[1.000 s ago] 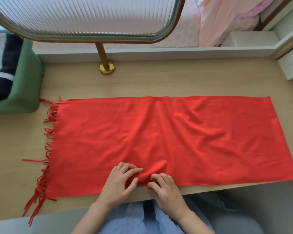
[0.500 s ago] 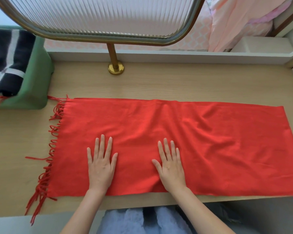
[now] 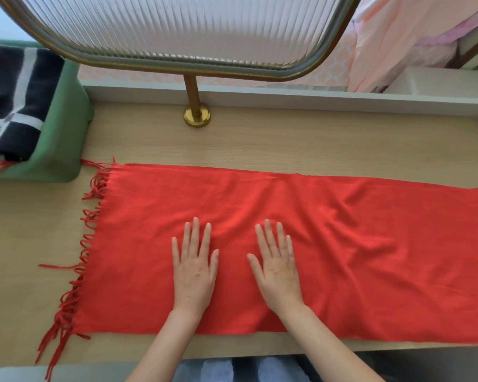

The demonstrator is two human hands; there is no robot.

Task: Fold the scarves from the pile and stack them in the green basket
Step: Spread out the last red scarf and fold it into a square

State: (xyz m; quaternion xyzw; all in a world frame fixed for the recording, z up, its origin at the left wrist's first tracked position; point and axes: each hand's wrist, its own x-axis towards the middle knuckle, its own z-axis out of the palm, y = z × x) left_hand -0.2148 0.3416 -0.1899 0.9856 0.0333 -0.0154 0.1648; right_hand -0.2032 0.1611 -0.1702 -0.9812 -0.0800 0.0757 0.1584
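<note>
Two flat hands, left hand point(image 3: 194, 267) and right hand point(image 3: 277, 267), fingers straight, press the soft red scarf point(image 3: 342, 244), lengthwise along the surface's point(image 3: 260, 144) near edge, fringe leftward.

Both hands flat, palms down, fingers straight & slightly spread: left hand point(image 3: 194, 267) just beside right hand point(image 3: 277, 267), forearms reaching in from near edge

Light wood table point(image 3: 287, 139). Red scarf point(image 3: 342, 244) lies flat across the centre, long axis running 9 to 3 o'clock, fringe at 9 o'clock. Green basket point(image 3: 64, 133) stands at 10 o'clock, just beside the fringe. Round brass post base point(image 3: 196, 117) sits at 12 o'clock.
</note>
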